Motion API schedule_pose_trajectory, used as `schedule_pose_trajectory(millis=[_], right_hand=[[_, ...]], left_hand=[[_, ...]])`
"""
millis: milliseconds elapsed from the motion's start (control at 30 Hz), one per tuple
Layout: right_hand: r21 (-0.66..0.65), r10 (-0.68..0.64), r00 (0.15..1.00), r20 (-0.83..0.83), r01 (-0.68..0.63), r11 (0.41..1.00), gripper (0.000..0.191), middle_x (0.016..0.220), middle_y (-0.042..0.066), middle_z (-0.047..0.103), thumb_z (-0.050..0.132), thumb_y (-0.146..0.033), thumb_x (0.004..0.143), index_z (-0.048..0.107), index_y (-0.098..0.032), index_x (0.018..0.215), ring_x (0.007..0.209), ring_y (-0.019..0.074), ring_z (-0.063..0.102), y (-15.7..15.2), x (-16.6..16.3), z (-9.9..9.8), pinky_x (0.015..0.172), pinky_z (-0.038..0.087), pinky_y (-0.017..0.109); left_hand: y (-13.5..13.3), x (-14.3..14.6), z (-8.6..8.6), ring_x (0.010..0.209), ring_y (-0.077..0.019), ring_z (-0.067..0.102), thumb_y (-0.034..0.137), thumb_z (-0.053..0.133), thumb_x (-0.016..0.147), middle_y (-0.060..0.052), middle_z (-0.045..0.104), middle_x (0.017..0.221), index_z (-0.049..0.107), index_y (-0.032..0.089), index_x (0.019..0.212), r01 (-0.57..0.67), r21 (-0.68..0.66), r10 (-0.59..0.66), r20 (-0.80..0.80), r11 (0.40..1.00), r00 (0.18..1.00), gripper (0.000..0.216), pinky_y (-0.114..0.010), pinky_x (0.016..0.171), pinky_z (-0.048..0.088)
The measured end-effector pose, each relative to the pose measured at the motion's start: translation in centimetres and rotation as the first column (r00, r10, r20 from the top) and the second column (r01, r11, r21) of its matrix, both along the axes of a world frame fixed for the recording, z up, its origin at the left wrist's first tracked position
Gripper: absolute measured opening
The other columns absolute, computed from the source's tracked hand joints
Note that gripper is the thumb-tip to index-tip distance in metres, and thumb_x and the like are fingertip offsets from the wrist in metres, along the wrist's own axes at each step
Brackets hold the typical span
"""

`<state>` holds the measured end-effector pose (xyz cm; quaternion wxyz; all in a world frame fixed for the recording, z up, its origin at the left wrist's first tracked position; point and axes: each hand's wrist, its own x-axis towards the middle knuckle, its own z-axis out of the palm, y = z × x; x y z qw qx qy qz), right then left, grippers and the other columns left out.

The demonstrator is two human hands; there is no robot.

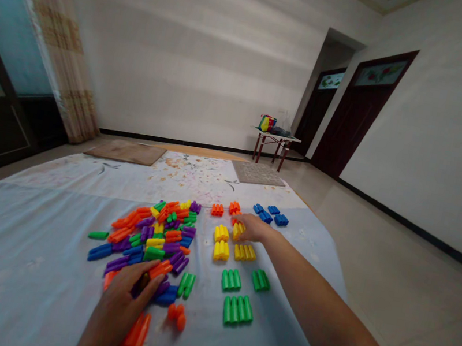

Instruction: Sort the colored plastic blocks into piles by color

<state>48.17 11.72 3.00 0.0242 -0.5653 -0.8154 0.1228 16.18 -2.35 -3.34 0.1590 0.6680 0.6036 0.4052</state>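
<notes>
A mixed pile of coloured plastic blocks [155,231] lies on a pale blue sheet [24,257]. My left hand [123,302] rests flat on the near edge of the pile, fingers spread over orange and purple pieces. My right hand [254,227] reaches far out, its fingers closed around an orange block beside the orange groups [225,209]. Sorted groups lie to the right of the pile: yellow blocks [228,243], green blocks [240,294] and blue blocks [270,214].
Two mats [127,150] lie at the far end of the sheet. A small table [275,140] with bags stands by the far wall. Dark doors [354,116] are on the right, a curtain [58,46] on the left. Tiled floor runs along the right.
</notes>
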Motion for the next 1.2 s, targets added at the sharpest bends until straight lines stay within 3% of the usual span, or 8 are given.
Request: schedule_pose_trajectory(millis=[133,233,400,633,733,833,967,1200], right_hand=[[0.197,0.088,0.97,-0.228,-0.043,0.979,0.062,0.133,0.013,0.053,0.069,-0.025,0.073,0.05,-0.02,0.132,0.123,0.0269,0.047,-3.4,-1.2,1.3,0.102,0.036,0.042],[0.307,0.234,0.844,-0.483,-0.087,0.948,0.04,0.116,0.01,0.063,0.06,-0.027,0.082,0.057,-0.02,0.121,0.108,0.0208,0.057,-7.8,-4.1,1.5,0.096,0.042,0.038],[0.053,0.145,0.692,-0.707,-0.152,0.987,0.042,0.101,0.007,0.068,0.062,-0.037,0.081,0.059,-0.019,0.119,0.081,0.0162,0.064,-12.9,-9.7,-0.2,0.068,0.05,0.027],[-0.074,-0.021,0.557,-0.83,-0.073,0.995,0.024,0.091,0.002,0.07,0.057,-0.023,0.082,0.064,-0.019,0.104,0.083,0.0153,0.064,-13.0,-11.5,-2.6,0.074,0.05,0.027],[-0.07,-0.038,0.605,-0.796,-0.031,0.997,0.024,0.09,0.002,0.069,0.054,-0.021,0.082,0.065,-0.019,0.103,0.079,0.0145,0.063,-13.4,-10.2,-2.3,0.072,0.049,0.027],[0.007,-0.01,0.739,-0.674,0.02,1.0,0.025,0.091,0.004,0.069,0.052,-0.019,0.082,0.067,-0.018,0.102,0.081,0.0148,0.062,-14.2,-8.5,-1.8,0.074,0.047,0.026],[0.059,0.101,0.89,-0.444,-0.084,0.995,0.027,0.094,0.006,0.068,0.05,-0.016,0.081,0.069,-0.02,0.1,0.087,0.0172,0.062,-15.3,-7.5,-2.0,0.079,0.045,0.027],[0.143,0.18,0.935,-0.305,-0.142,0.98,0.032,0.105,0.009,0.066,0.048,-0.025,0.085,0.065,-0.021,0.112,0.096,0.021,0.061,-16.2,-7.7,-3.0,0.082,0.044,0.031]], left_hand=[[-0.3,0.0,0.4,0.098,-0.0239,0.06,0.06,0.056,0.073,-0.006,0.067,0.103,0.067,0.023,0.102,-0.017,0.057,0.017,0.006,0.998,1.0,0.048,-0.04,0.089,0.049],[-0.6,0.2,0.7,0.099,-0.0242,0.06,0.058,0.058,0.073,-0.006,0.067,0.103,0.066,0.023,0.103,-0.012,0.139,0.013,-0.002,0.99,1.0,0.047,-0.04,0.09,0.048],[-1.0,0.7,0.8,0.1,-0.0239,0.058,0.055,0.064,0.07,-0.006,0.066,0.104,0.065,0.025,0.105,0.058,0.24,-0.047,-0.052,0.969,0.998,0.046,-0.04,0.09,0.047],[-1.3,1.3,1.3,0.1,-0.0257,0.058,0.059,0.065,0.066,-0.008,0.066,0.105,0.065,0.025,0.107,0.211,0.213,-0.18,-0.155,0.954,0.971,0.053,-0.042,0.09,0.047],[-1.2,0.7,2.2,0.1,-0.0262,0.059,0.06,0.059,0.072,-0.009,0.067,0.105,0.065,0.023,0.104,0.152,0.216,-0.126,-0.129,0.965,0.984,0.049,-0.043,0.092,0.045],[-0.8,-0.7,2.6,0.097,-0.0248,0.06,0.055,0.045,0.082,-0.009,0.067,0.101,0.065,0.021,0.101,0.023,0.264,0.006,-0.109,0.964,0.994,0.043,-0.042,0.093,0.044],[0.1,-3.1,1.9,0.098,-0.0282,0.059,0.054,0.038,0.084,-0.013,0.066,0.104,0.063,0.016,0.102,-0.135,0.284,0.182,-0.144,0.949,0.973,0.049,-0.046,0.092,0.044],[0.4,-5.4,0.9,0.081,-0.0302,0.062,0.058,0.028,0.083,-0.014,0.067,0.096,0.064,0.018,0.103,-0.385,0.092,0.396,-0.216,0.918,0.892,0.057,-0.046,0.069,0.051]])
